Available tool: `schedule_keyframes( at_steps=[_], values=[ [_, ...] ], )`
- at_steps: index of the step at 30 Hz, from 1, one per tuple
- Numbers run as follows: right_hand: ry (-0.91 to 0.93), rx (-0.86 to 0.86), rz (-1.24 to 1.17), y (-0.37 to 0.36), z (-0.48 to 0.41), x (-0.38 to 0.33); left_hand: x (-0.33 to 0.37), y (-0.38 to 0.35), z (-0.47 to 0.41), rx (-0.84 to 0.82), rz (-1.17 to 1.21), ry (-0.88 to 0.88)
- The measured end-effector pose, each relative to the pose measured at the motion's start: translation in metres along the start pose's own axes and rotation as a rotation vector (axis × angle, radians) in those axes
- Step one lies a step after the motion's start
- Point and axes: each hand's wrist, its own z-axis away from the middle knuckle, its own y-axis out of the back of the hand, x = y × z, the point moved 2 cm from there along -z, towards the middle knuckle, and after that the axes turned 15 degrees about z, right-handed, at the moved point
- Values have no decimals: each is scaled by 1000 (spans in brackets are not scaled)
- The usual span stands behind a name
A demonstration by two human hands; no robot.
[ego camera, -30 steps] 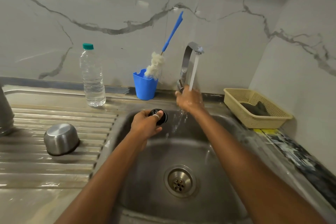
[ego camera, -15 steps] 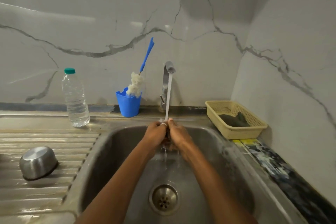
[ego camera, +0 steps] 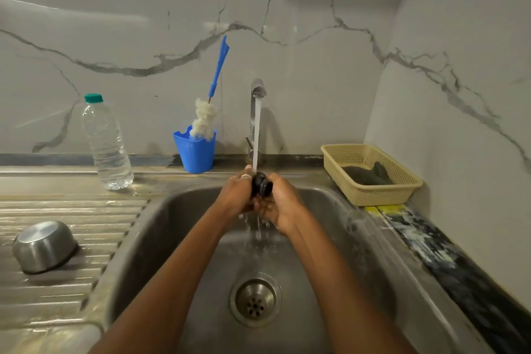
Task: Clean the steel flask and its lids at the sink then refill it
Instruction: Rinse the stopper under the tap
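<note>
Head view is centred on the steel sink [ego camera: 161, 227], and every place below is given relative to it. Farthest to its left, on the ribbed draining board [ego camera: 71, 210], a steel cup lid [ego camera: 43, 245] is seen lying upside down. Behind that board, against the marble wall, a clear water bottle [ego camera: 106, 143] with a green cap is stood upright. At the sink's back rim, left of centre, a blue cup [ego camera: 196, 152] is placed, with a bottle brush [ego camera: 211, 106] leaned in it, its fluffy head low and its blue handle tilted up to the right. Over the back of the sink, the left hand [ego camera: 235, 195] is held closed on the left side of a small black inner lid [ego camera: 261, 184]; a ring is worn on one finger. The lid is kept directly under the stream of water [ego camera: 256, 135] that falls from the tap [ego camera: 257, 89] mounted at the sink's rear centre. The right hand [ego camera: 283, 201] is closed on the lid's right side, so the lid is gripped between both hands. Water is seen dripping below them toward the drain [ego camera: 255, 300] in the sink floor. On the counter to the sink's right, a beige basket [ego camera: 370, 195] is set near the corner, with a dark cloth [ego camera: 367, 175] lying inside it.
</note>
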Motion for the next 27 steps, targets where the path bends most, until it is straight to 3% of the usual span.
schedule_keyframes(
  at_steps=[6,10,18,27],
  values=[
    [-27,36,49,1,6,-3,-5,13,20,-152,89,-51],
    [77,208,382,2,4,-8,-8,6,17,-120,10,-131],
    [63,-12,-41,4,2,-7,-7,17,7,-1,-10,-225],
    [125,-113,3,-2,3,-4,-6,23,10,-42,-5,-262]
  ],
)
